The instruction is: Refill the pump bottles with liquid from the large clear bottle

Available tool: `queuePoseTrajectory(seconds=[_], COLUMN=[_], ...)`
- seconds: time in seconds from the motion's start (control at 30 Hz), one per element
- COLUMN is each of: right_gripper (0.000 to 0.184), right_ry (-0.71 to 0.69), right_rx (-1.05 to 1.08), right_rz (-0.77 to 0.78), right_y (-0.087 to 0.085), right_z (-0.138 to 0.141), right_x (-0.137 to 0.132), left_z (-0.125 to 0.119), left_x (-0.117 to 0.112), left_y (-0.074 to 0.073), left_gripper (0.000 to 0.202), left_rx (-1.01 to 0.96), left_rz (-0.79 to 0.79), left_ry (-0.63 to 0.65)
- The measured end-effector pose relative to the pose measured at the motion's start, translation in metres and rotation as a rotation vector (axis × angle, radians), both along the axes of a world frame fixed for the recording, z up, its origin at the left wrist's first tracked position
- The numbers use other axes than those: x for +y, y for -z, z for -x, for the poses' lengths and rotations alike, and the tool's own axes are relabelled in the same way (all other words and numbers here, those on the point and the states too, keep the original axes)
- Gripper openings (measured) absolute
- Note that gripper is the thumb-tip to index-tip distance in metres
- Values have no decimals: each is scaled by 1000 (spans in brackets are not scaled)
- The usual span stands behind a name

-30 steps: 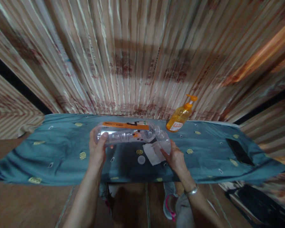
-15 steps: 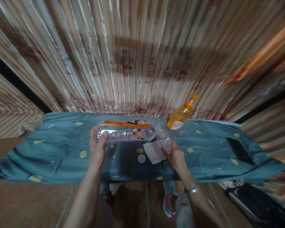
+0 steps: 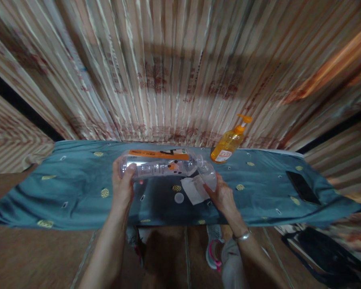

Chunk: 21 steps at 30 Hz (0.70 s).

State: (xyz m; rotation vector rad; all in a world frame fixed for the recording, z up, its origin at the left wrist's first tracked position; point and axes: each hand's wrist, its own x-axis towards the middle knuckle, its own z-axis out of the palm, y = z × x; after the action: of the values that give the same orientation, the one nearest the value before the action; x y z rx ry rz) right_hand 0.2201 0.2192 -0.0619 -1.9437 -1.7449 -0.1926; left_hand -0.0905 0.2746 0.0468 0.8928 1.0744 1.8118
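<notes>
Bottle (image 3: 156, 163) left of cup (image 3: 209, 176) | disc (image 3: 179, 198) before | dispenser (image 3: 228, 144) behind | phone (image 3: 302, 187) right, on cloth (image 3: 78, 180)

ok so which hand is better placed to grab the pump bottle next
Probably the right hand: it is nearer the pump bottle, though a clear cup occupies it. The left hand, farther away, grips a clear bottle.

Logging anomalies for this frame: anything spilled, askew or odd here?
Nothing stands out; no spill or damage visible. The left hand holds the bottle sideways, mouth at the clear cup in the right hand. A small round disc, perhaps its cap, lies on the cloth beside the white paper.
</notes>
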Motion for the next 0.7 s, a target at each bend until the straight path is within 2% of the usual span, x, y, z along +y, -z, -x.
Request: queuePoseTrajectory(seconds=[0.7], right_gripper=[52], right_ry=[-13], right_rx=[0], right_rz=[1], right_y=[-6], right_z=[2], right_x=[-3], left_z=[-2], left_x=[-1], left_y=[-3], left_gripper=[52], left_rx=[15], left_rz=[6], left_ry=[-10])
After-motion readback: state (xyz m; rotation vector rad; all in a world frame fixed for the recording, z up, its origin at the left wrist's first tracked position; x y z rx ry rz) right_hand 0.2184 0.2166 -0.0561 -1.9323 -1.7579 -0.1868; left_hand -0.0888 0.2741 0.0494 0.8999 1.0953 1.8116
